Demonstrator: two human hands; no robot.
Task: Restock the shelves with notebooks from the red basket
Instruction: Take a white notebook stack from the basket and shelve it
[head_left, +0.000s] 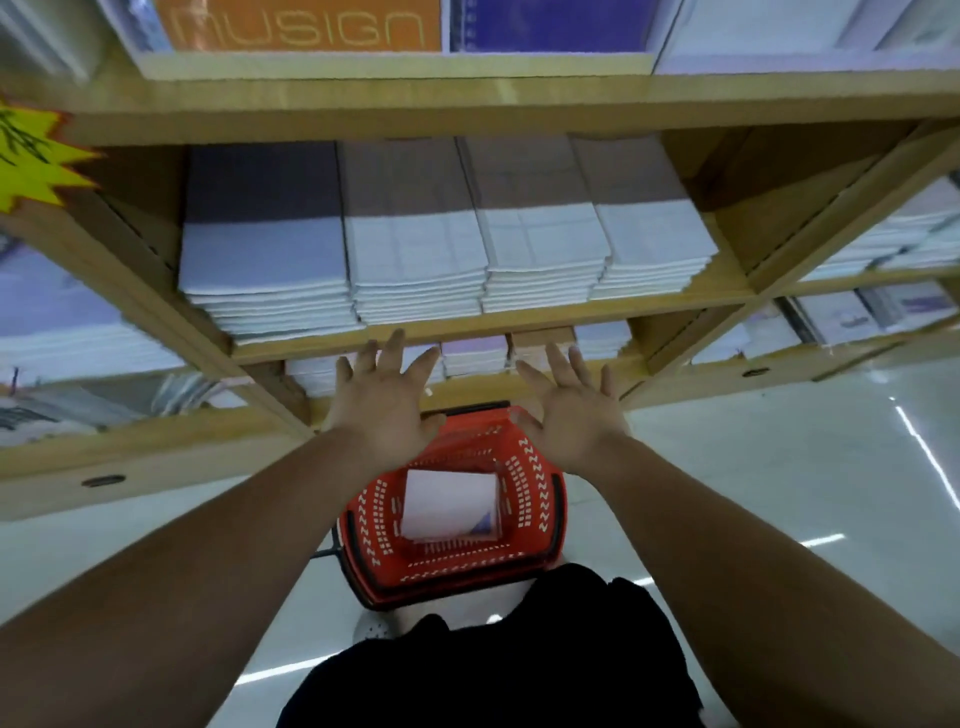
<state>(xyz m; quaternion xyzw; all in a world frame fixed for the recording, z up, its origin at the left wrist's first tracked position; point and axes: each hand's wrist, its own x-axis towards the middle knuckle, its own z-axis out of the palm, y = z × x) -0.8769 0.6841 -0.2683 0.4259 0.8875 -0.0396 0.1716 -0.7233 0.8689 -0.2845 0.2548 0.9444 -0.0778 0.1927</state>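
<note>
The red basket (524, 499) stands on the floor below me, against the foot of the wooden shelf unit (467, 327). A small stack of white notebooks (447, 501) lies flat in its bottom. My left hand (382, 402) and my right hand (569, 410) hover side by side above the basket's far rim, fingers spread and straight, holding nothing. Their fingertips reach up near the front edge of the middle shelf. On that shelf sit several stacks of white notebooks (415, 260) side by side.
An orange notebook cover (301, 26) and a purple one (550, 23) stand on the top shelf. More white stacks (472, 356) fill the lower shelf behind my hands and the side bays (878, 239). A yellow starburst tag (31, 156) sticks out at left. Glossy floor (779, 493) lies to the right.
</note>
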